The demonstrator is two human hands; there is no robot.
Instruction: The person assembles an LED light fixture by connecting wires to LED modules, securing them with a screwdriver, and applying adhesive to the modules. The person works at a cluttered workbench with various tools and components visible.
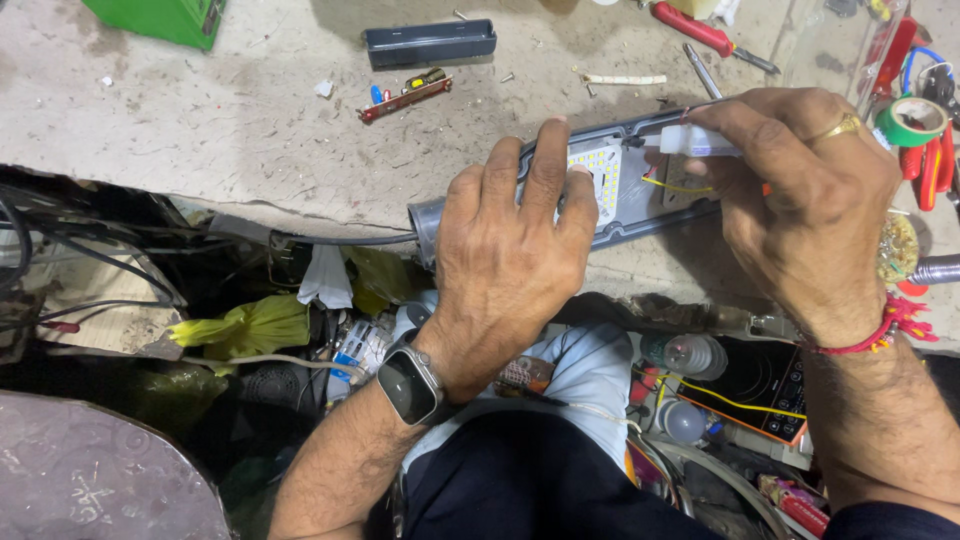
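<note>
Bare stretch of worn grey workbench top [200, 130] left of grey oblong LED lamp housing [640, 200]: open passage. Far side partly blocked: dark grey plastic tray [430, 43], small red circuit strip [405, 98], scattered screws. Right edge crowded: green tape roll [910, 120], red-handled pliers [935, 160], red-handled screwdriver [700, 30]. Left hand [515, 240] covers housing's near end; right hand [800, 200] covers its right part. Below bench edge, tangled cables and clutter, gaps possibly too tight.
</note>
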